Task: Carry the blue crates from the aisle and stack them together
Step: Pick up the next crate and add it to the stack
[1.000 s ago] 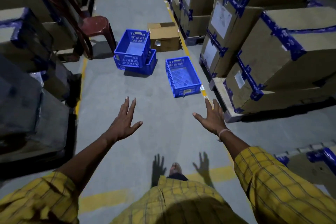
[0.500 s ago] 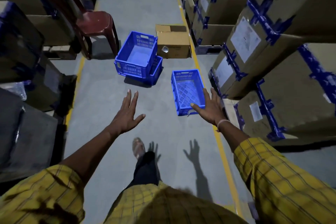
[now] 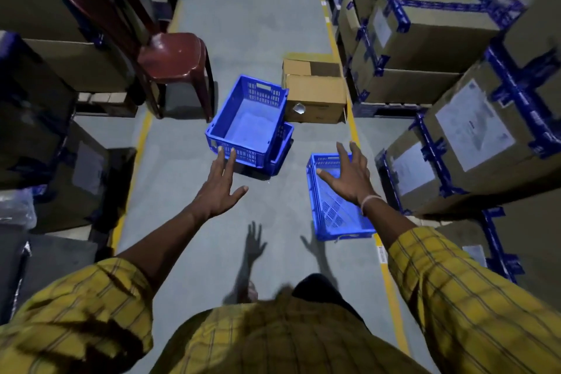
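Note:
A single blue crate (image 3: 335, 215) lies on the grey aisle floor at the right, its open top up. Two more blue crates (image 3: 246, 127) sit one in the other, askew, in the middle of the aisle. My right hand (image 3: 347, 176) hovers over the single crate with fingers spread, holding nothing. My left hand (image 3: 220, 185) is stretched forward, fingers straight, its tips over the near rim of the stacked pair in the picture. Both arms wear yellow checked sleeves.
A maroon plastic chair (image 3: 170, 61) stands at the left of the aisle. A brown carton (image 3: 314, 97) sits behind the stacked crates. Taped cartons on pallets (image 3: 473, 130) wall the right side, dark boxes (image 3: 45, 136) the left. Yellow floor lines (image 3: 352, 118) edge the aisle.
I have walked forward, so the crates are closer. My right hand now sits over the single crate and my left hand has reached toward the stacked pair.

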The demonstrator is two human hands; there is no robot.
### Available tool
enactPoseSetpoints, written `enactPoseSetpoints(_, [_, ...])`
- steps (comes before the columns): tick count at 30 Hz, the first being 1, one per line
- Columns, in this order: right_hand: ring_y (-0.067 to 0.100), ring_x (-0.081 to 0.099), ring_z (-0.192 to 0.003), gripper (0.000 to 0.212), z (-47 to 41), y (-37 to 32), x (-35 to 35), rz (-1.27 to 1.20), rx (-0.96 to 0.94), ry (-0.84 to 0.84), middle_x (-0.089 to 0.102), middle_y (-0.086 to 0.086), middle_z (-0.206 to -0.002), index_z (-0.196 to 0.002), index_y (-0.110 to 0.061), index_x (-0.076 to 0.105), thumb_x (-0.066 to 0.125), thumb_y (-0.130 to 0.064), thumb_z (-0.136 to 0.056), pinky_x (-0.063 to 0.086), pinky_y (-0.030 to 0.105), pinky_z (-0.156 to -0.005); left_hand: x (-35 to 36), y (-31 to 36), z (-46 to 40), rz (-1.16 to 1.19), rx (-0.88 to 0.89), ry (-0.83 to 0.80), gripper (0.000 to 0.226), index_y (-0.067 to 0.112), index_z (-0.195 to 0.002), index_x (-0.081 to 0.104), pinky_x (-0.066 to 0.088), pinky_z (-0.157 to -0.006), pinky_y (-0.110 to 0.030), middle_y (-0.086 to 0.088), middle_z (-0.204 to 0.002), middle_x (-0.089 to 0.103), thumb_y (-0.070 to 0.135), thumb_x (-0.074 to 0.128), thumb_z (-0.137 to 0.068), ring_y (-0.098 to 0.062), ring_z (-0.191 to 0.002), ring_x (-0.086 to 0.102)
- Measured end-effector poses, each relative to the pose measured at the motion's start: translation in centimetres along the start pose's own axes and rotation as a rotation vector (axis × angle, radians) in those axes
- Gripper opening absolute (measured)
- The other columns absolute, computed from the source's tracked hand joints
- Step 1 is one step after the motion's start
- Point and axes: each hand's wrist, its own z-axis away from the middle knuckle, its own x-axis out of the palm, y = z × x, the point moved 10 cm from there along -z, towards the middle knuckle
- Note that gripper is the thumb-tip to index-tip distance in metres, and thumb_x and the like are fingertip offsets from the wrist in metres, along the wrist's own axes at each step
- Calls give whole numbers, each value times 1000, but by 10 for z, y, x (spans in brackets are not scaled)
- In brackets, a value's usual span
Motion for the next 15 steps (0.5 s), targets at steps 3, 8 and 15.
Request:
enactPoseSetpoints(3, [26, -6, -153, 98, -56, -25, -9, 21, -40, -13, -8, -6, -166, -159, -34, 8, 53, -76, -83, 15, 56, -120, -13, -11, -39, 18, -28, 22, 100, 39, -157, -20, 27, -118, -52, 1, -167, -27, 55, 57, -95, -26, -157, -11])
enactPoseSetpoints(8, [29, -5, -153, 97, -157, -50, -19, 65, -127, -45, -7, -1, -167, -159, -33, 8, 55, -73, -85, 15, 56, -119, -16, -36, -97, 71, -130, 54, 100, 41, -156, -22, 25, -119, -51, 3, -165, -30, 54, 57, -96, -26, -157, -12])
enactPoseSetpoints(15, [33, 0, -153, 102, -319, -82, -18, 112, -292, -129, -2, 4, -167, -159, -30, 13, 52, -80, -79, 17, 57, -119, -20, -71, -187, 123, -325, 147, 99, 34, -158, -22, 14, -124, -48, 0, -164, -32, 63, 49, -94, -27, -156, -16])
